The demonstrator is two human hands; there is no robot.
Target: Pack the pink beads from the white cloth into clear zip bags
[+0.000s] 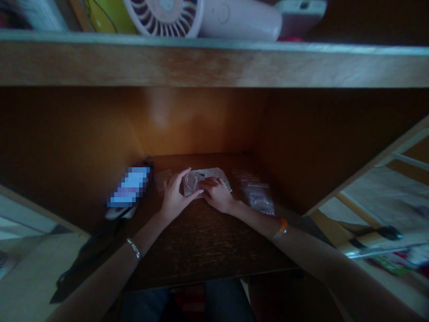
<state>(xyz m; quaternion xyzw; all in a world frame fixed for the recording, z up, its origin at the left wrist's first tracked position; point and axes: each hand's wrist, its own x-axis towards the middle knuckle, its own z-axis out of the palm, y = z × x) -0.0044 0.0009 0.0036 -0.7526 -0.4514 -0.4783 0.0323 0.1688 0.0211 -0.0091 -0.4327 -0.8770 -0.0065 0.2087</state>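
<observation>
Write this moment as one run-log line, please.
left hand: at clear plastic; right hand: on clear plastic; lit screen: left side; small bags: right side

Dim, bluish light, deep shadows at the sides, soft blur.

Left hand (176,197): bare
Left wrist: slim, silvery bracelet (134,248), rounded and shiny
Right hand (217,194): bare
Right forearm: orange band (281,227) near the wrist, with a pale, glossy highlight
Legs: dark, bluish trousers (228,299), fabric details dim
</observation>
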